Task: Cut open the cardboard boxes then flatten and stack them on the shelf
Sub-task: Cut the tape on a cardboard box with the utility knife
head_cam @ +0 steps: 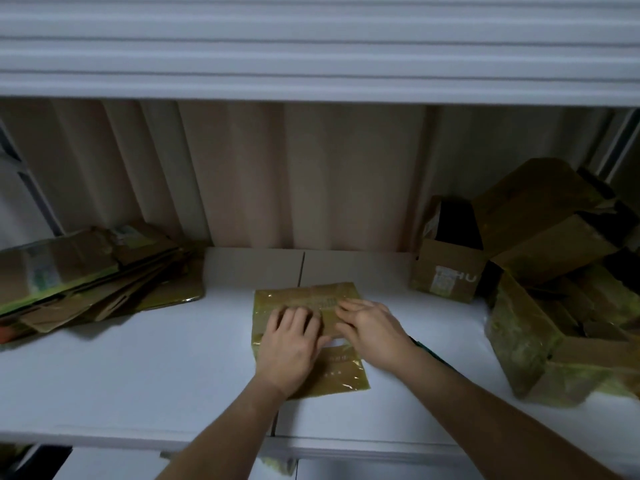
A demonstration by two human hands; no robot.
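A flattened cardboard box [341,370] wrapped in yellowish tape lies on the white shelf [156,368] in the middle. My left hand [289,344] presses flat on it with fingers spread. Beside it, my right hand [372,329] also rests on the box, fingers straight and pointing left. A stack of flattened boxes [86,275] lies at the left of the shelf. At the right stand several unflattened boxes: an open one [450,268] with a label, and a taped heap [554,299] beyond it.
A white shelf board [311,46] hangs close overhead. A beige corrugated wall [277,174] closes the back. The shelf's front edge [207,439] runs just below my forearms.
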